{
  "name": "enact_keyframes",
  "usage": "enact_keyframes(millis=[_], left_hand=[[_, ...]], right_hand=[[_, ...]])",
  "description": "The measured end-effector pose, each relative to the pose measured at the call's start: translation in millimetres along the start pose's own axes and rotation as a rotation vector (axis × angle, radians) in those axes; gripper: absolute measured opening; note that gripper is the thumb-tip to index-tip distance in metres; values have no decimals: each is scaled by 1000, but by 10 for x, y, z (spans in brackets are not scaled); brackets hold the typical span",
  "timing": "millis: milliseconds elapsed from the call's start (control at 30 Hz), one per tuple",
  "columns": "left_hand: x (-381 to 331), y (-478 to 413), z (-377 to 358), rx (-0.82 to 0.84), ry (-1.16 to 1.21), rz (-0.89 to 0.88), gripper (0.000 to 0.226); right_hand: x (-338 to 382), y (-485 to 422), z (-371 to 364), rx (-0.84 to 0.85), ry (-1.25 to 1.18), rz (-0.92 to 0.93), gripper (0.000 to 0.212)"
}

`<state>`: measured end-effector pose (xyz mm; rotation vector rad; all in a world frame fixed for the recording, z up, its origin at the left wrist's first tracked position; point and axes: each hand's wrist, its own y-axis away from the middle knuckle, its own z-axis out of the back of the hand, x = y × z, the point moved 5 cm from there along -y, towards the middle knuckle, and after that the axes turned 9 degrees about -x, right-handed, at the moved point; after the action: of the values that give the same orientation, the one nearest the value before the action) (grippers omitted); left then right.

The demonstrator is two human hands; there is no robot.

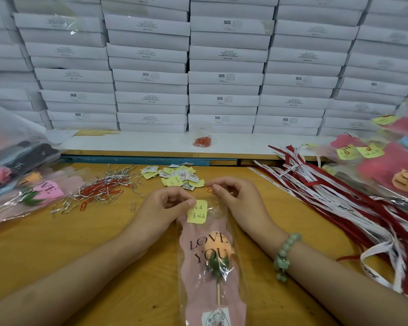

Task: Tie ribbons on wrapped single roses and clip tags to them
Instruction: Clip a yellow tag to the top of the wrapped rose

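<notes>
Our left hand [167,203] pinches the yellow tag [197,211] against the far end of the wrapped rose [212,255], fingers curled on it. Our right hand [233,196], green bead bracelet [285,251] at the wrist, pinches a red paper clip [210,189] just right of the tag. The rose lies on the wooden table [80,243] between our forearms, with "LOVE YOU" on its pink wrap. Just beyond lies a heap of loose tags [179,176]. To the left are scattered paper clips and silver twist ties [99,189]. To the right lie red and white ribbons [339,196].
</notes>
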<state>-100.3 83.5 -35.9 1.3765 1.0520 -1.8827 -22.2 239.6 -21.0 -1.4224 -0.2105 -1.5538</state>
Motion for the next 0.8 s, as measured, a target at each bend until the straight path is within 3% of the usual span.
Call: enact_keyframes(millis=[300, 800], left_hand=[[12, -16, 14, 6, 12, 5, 15], [14, -7, 28, -47, 37, -7, 11]], right_hand=[[78, 60, -89, 120, -96, -21, 18], [64, 13, -33, -25, -76, 53, 9]])
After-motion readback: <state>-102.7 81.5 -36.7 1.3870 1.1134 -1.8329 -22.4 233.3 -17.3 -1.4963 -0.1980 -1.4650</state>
